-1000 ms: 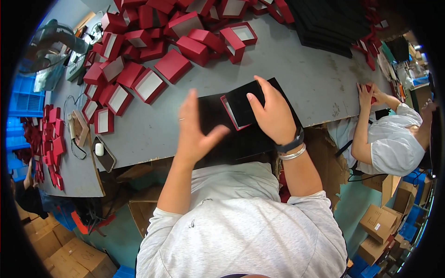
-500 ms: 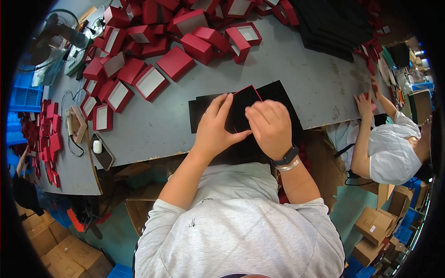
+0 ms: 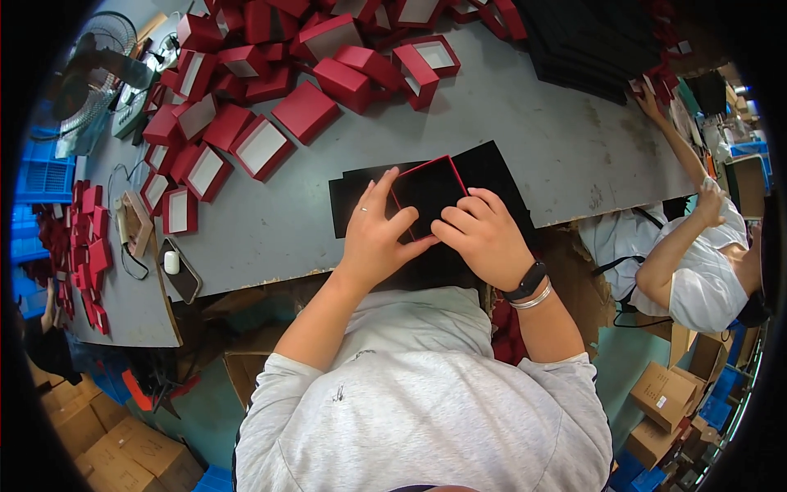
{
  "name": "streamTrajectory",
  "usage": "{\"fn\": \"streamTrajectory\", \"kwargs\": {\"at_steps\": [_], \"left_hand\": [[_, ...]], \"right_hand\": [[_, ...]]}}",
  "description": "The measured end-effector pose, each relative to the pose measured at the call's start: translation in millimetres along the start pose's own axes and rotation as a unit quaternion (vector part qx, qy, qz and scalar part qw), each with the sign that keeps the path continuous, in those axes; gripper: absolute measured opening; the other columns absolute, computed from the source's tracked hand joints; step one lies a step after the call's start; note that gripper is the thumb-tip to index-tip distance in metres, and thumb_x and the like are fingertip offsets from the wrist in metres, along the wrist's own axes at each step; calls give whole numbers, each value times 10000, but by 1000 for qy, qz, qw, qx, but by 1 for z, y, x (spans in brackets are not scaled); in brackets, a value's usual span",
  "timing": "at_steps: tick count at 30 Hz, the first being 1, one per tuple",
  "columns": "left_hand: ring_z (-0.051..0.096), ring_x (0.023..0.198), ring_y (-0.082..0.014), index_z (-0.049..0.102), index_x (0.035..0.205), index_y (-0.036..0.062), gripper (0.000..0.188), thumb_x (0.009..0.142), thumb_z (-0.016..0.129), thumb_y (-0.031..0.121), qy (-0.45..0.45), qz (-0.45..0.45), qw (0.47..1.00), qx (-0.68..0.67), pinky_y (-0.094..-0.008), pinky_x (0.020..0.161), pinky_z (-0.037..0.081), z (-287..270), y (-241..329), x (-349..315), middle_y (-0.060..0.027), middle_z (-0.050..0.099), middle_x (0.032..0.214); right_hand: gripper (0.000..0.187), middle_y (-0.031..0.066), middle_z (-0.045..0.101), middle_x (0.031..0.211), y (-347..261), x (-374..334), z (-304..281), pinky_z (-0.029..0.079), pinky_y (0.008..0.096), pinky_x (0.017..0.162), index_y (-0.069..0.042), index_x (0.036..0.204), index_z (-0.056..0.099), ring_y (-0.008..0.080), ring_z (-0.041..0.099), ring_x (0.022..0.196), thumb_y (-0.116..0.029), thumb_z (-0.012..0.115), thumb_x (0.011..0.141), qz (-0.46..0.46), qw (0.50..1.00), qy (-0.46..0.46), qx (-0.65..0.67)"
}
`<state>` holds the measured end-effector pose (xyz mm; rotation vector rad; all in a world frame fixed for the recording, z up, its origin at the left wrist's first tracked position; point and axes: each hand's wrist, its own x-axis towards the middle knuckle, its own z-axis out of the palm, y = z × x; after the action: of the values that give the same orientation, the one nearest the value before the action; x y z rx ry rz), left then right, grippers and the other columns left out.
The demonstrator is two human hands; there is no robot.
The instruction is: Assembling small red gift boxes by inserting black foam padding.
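A box with thin red edges and a black inside lies in front of me, turned a little askew. My left hand grips it, its fingers along the left side and its thumb at the near edge. My right hand is closed at the near right corner, curled fingers on the rim; its fingertips are partly hidden. Flat black sheets lie under and beside the box, sticking out on both sides.
Many red boxes with pale insides are heaped across the far left of the grey table. A black stack stands at the far right. A phone with a white case lies on the left. Another person works at the right.
My right hand has come down from above the box to its near right corner and moved slightly right. More of the red rim now shows. The other person's arms have shifted.
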<state>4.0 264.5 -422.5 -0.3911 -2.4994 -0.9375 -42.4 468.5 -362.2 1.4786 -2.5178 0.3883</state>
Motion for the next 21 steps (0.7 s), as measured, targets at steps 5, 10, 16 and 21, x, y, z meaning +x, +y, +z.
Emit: {"fn": "streamTrajectory", "kwargs": {"at_steps": [5, 10, 16, 21], "left_hand": [[487, 1309, -396, 633, 1038, 48, 583, 618, 916, 338, -53, -61, 995, -57, -473, 1056, 437, -14, 0, 4, -250, 416, 1480], [350, 1415, -391, 343, 1512, 93, 1077, 652, 902, 422, -8, -81, 994, -69, -539, 1168, 248, -31, -8, -2, -195, 397, 1505], [282, 1451, -384, 303, 1530, 100, 1125, 634, 911, 405, -85, -171, 975, 116, -577, 1187, 172, -43, -22, -5, -186, 325, 1546], [300, 1436, -390, 342, 1519, 107, 1122, 589, 938, 305, -141, -217, 966, 18, -504, 1186, 234, -47, -30, -11, -171, 327, 1547]], "right_hand": [[177, 11, 589, 908, 0, 10, -7, 428, 406, 1044, -123, 957, 650, 191, 577, 949, -147, 638, 781, 5, 998, -54, -14], [194, 61, 622, 971, 29, -12, -49, 459, 425, 954, -86, 965, 666, 259, 579, 965, -48, 615, 782, 103, 988, 115, -11], [258, 156, 642, 1107, 165, -100, -16, 471, 399, 925, -13, 1109, 653, 365, 576, 1065, 11, 600, 857, 341, 937, 72, -23], [381, 133, 643, 1267, 177, -47, -16, 409, 386, 1084, -88, 1255, 616, 315, 535, 1277, -176, 673, 889, 352, 920, 112, 131]]}}
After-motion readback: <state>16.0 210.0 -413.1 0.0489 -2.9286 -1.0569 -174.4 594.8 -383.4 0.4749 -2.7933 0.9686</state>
